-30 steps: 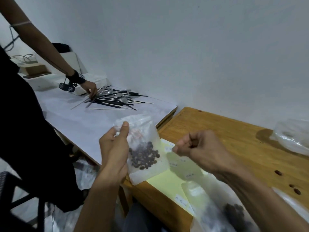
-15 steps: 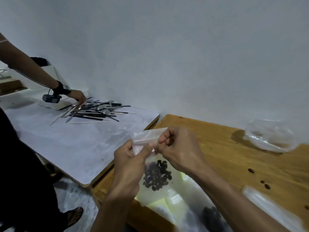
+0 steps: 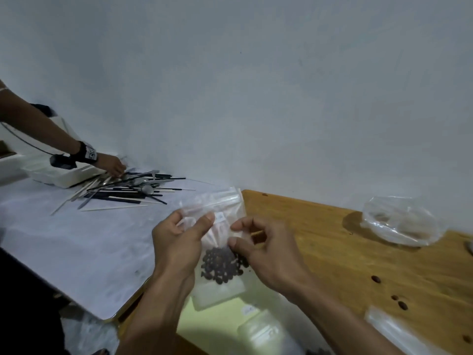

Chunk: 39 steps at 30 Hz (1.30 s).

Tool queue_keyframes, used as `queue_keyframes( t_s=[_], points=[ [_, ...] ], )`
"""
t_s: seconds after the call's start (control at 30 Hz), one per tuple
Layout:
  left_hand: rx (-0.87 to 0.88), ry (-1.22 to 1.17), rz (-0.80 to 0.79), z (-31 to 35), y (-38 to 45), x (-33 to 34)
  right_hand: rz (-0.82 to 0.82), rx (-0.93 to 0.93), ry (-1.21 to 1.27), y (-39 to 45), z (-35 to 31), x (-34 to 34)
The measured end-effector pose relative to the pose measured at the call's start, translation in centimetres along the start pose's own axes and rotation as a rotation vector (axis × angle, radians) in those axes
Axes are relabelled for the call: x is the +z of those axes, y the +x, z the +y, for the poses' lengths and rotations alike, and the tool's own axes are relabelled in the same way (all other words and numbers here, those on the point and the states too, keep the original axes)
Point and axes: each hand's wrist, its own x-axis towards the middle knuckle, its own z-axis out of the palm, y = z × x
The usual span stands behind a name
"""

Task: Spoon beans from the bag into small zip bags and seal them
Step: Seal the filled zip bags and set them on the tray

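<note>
The left hand (image 3: 179, 245) pinches the upper left part of the small zip bag (image 3: 217, 242) between thumb and fingers, holding it upright above the wooden worktop (image 3: 332, 252), while the right hand (image 3: 266, 254), fingers curled, grips the bag's right side just above the dark beans (image 3: 222, 265) pooled at its bottom.
</note>
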Motion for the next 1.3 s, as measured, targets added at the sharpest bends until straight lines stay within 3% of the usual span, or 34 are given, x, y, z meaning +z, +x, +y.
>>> queue_keyframes(
  t_s=[0.1,0.2,0.3,0.37,0.73,0.97,1.07,1.17,1.3],
  points=[
    [0.001,0.049,-0.048,-0.3,2.2,1.9,0.035,0.072,0.105,1.4,1.2,-1.0],
    [-0.014,0.254,-0.154,-1.2,4.4,4.1,0.236,0.134,0.180,4.5,3.0,-1.7],
    [0.003,0.467,-0.292,-2.6,6.6,6.1,0.362,0.180,0.085,8.0,5.4,-2.5],
    [0.029,0.547,-0.351,-3.7,8.2,7.8,0.364,0.209,-0.024,10.2,6.9,-2.7],
    [0.205,0.991,-0.437,-9.6,13.9,11.6,0.079,0.297,-0.835,15.8,10.7,-1.0],
    [0.309,1.005,-0.406,-8.3,11.2,9.8,0.076,0.271,-0.699,12.8,9.2,-2.5],
    [0.264,0.973,-0.455,-6.1,7.9,7.6,0.030,0.230,-0.598,9.4,7.4,-4.5],
    [0.171,0.903,-0.582,-4.3,4.0,4.9,-0.138,0.181,-0.554,4.9,5.0,-7.1],
    [0.138,1.003,-0.740,-3.1,-2.3,2.4,-0.433,0.210,-0.565,-1.1,2.8,-9.7]
  ],
)
